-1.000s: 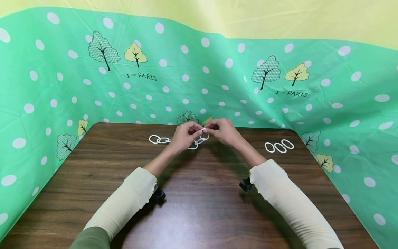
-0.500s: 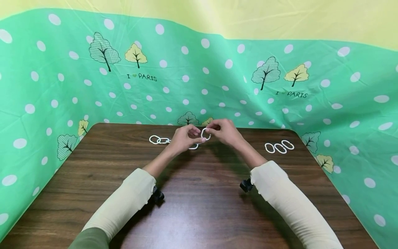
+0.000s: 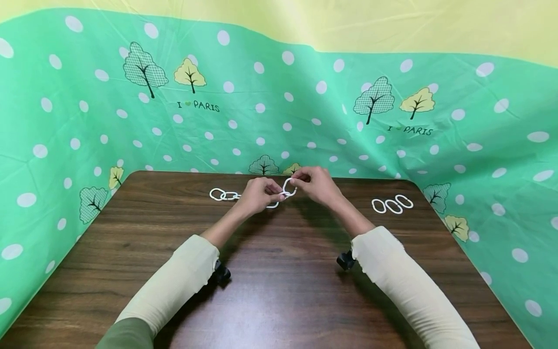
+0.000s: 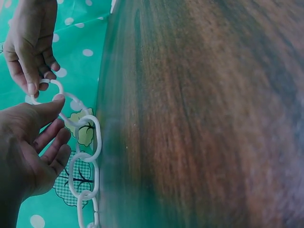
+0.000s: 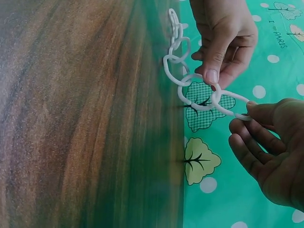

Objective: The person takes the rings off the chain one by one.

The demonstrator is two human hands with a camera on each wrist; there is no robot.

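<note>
In the head view my left hand (image 3: pixel 259 195) and right hand (image 3: pixel 317 185) meet near the table's far edge. The right thumb and fingers pinch a white oval plastic link (image 3: pixel 285 185); a small gap shows in it in the right wrist view. This link passes through the end link of a white plastic chain (image 4: pixel 98 137). My left hand (image 4: pixel 35 147) pinches the chain's end where the two links meet, its other fingers loosely bent. The chain (image 5: pixel 173 71) trails leftward to the tabletop, partly hidden behind the left hand in the head view.
Three loose white links (image 3: pixel 394 206) lie at the right on the brown wooden table (image 3: pixel 279 276). The chain's far end (image 3: pixel 217 194) rests on the left. A green dotted curtain (image 3: pixel 279 116) hangs just behind the table.
The hands have drawn slightly apart from being close together. The link in the right hand now stands in plain view, tilted, with the chain's end link showing through it at the left fingertips.
</note>
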